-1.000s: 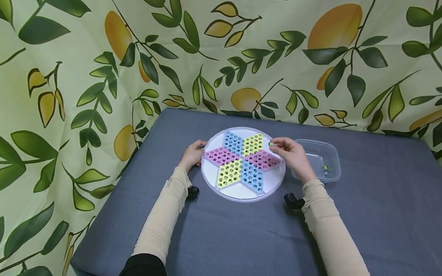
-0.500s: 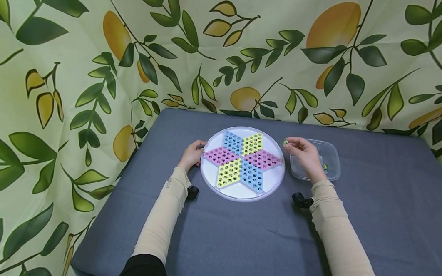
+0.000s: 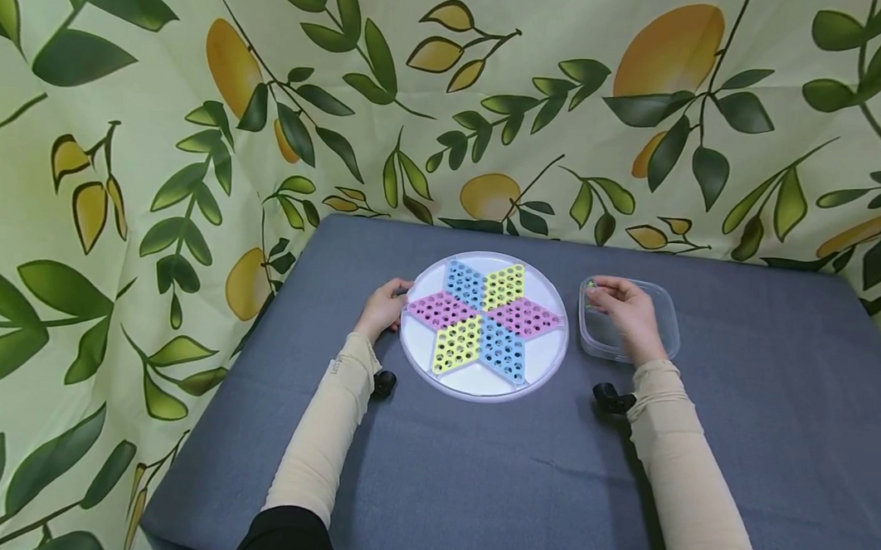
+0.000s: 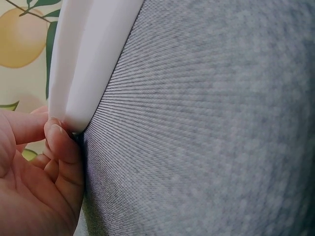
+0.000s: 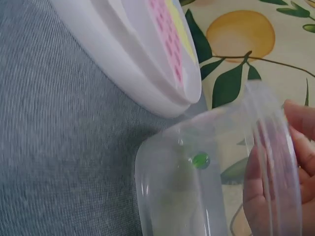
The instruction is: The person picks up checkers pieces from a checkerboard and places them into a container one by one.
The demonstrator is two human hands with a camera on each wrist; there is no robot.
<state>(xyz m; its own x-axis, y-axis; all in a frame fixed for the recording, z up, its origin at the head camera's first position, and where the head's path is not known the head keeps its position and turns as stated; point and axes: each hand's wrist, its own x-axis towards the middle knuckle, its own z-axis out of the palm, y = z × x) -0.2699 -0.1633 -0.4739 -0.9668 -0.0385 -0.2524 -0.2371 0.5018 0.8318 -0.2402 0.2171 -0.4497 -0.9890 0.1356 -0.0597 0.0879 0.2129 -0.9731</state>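
Observation:
A round white Chinese checkers board (image 3: 421, 359) with a pink, blue and yellow star of holes lies on the table. My left hand (image 3: 382, 310) grips its left rim; the left wrist view shows thumb and fingers (image 4: 61, 142) at that white edge. Over the left part of a clear plastic box (image 3: 670, 320) is my right hand (image 3: 630, 314). In the right wrist view its fingers are spread behind the box rim, and a green marble (image 5: 201, 160) shows through the wall, apart from them. A tiny green spot shows by the fingertips in the head view. My hand hides part of the box floor.
The grey cloth-covered table (image 3: 474, 484) ends at a fruit-and-leaf patterned curtain (image 3: 450, 101) behind and to the left. Black wrist-worn pieces hang beneath both sleeves, the right one (image 3: 613, 398) just in front of the box.
My right hand has moved right, from above the board's right edge to over the box, carrying a green marble on the way. The left hand has stayed at the board's rim.

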